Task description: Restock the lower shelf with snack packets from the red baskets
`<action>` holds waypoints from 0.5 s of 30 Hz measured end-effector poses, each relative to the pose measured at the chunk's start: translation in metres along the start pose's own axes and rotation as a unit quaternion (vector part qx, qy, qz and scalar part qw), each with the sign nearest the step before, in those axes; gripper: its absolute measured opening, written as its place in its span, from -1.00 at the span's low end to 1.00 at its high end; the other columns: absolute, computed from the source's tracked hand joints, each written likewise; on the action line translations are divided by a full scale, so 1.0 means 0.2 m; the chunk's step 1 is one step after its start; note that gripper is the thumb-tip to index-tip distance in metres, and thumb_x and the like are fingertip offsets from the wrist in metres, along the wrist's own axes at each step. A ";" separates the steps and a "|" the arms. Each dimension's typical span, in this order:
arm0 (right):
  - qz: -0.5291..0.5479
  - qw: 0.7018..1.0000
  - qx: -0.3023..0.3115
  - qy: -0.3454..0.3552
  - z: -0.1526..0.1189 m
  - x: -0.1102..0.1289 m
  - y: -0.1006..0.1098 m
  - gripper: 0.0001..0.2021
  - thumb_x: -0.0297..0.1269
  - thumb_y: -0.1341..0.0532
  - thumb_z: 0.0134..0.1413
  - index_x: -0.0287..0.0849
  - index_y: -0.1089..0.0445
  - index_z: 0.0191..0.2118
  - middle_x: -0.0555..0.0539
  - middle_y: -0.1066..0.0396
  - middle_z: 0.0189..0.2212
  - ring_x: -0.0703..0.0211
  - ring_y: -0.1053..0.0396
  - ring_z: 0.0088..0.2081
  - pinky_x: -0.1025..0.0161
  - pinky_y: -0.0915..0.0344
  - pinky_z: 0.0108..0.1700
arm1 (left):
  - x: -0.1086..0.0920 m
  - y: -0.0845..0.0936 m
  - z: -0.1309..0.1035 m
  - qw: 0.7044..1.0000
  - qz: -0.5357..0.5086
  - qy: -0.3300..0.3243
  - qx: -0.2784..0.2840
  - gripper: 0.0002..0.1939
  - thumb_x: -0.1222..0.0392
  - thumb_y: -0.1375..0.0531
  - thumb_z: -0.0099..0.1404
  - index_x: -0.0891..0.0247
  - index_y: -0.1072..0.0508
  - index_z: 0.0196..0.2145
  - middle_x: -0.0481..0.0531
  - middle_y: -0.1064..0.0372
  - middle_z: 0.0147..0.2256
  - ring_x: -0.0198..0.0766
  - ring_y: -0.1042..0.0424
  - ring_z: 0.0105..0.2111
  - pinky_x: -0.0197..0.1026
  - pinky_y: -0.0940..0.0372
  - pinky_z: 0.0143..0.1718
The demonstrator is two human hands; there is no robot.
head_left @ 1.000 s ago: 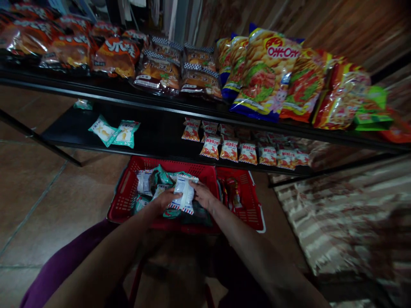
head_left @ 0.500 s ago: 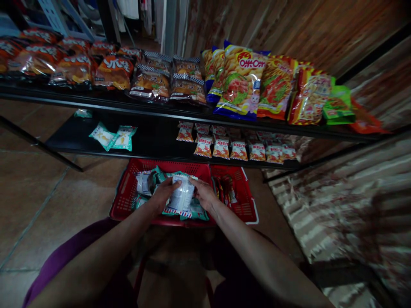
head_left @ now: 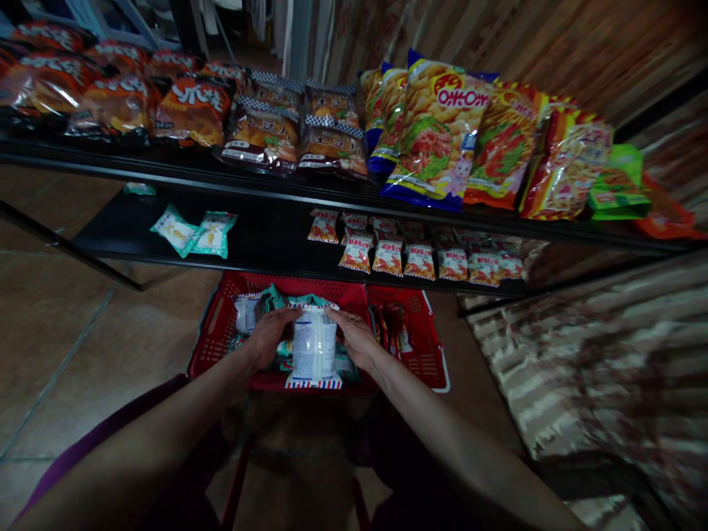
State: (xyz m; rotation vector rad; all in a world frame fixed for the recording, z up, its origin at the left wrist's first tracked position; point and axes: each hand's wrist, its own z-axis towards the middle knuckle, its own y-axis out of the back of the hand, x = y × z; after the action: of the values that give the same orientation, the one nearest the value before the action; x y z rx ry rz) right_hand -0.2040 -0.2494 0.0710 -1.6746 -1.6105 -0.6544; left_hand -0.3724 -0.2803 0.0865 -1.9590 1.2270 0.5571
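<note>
Between my two hands hangs a white snack bag [head_left: 314, 348], its printed back toward me and its striped bottom edge over the basket's near rim. My left hand [head_left: 274, 333] pinches it at the upper left corner. At the upper right corner my right hand [head_left: 352, 333] grips it, thumb on top. Below lies a red basket [head_left: 213, 332] holding several green-and-white snack bags [head_left: 272, 299], partly hidden by my hands and the held bag.
A second red basket [head_left: 434, 354] with red packets [head_left: 394, 328] adjoins on the right. Ahead, a black lower shelf [head_left: 265, 232] carries two green-and-white bags [head_left: 213, 234] and several small red-and-white packets [head_left: 387, 254]. The upper shelf [head_left: 221, 177] bears larger snack bags [head_left: 436, 133].
The held bag has been raised toward me and turned more upright, its striped bottom edge now over the near rim. My hands have moved to its upper corners. The view has shifted slightly.
</note>
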 end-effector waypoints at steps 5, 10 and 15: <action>-0.009 1.000 0.025 -0.008 -0.01 0.02 0.00 -0.60 0.05 -0.38 -0.26 -0.17 -0.46 -0.35 0.00 -0.50 -0.43 0.25 -0.40 -0.39 0.36 -0.26 -0.40 | 0.00 0.01 0.05 1.000 -0.017 0.008 -0.012 -0.86 0.15 -0.29 0.06 0.25 -0.44 -0.51 0.00 -0.42 -0.48 -0.29 -0.37 -0.47 -0.24 -0.25 -0.37; -0.029 0.996 0.061 -0.052 -0.02 0.01 0.00 -0.53 -0.01 -0.35 -0.12 -0.05 -0.37 -0.06 -0.02 -0.51 -0.20 0.15 -0.45 -0.23 0.22 -0.38 -0.28 | -0.03 0.03 0.15 0.988 -0.128 0.008 -0.090 -0.91 0.23 -0.21 0.18 0.28 -0.39 -0.45 -0.03 -0.41 -0.47 -0.35 -0.36 -0.50 -0.29 -0.24 -0.42; 0.076 0.988 0.059 -0.120 -0.04 0.01 -0.02 -0.75 -0.33 -0.39 -0.11 -0.16 -0.38 -0.26 -0.01 -0.51 -0.34 0.20 -0.49 -0.30 0.12 -0.41 -0.09 | -0.12 0.07 0.21 0.972 -0.202 -0.014 -0.121 -0.84 0.24 -0.11 0.31 0.30 -0.40 -0.42 -0.05 -0.39 -0.50 -0.39 -0.36 -0.51 -0.33 -0.27 -0.42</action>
State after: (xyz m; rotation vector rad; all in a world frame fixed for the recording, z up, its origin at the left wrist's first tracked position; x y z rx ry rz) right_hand -0.2074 -0.2548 0.0780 -1.8211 -1.6296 -0.2830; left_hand -0.3938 -0.2375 0.0715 -2.3177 0.7330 0.5378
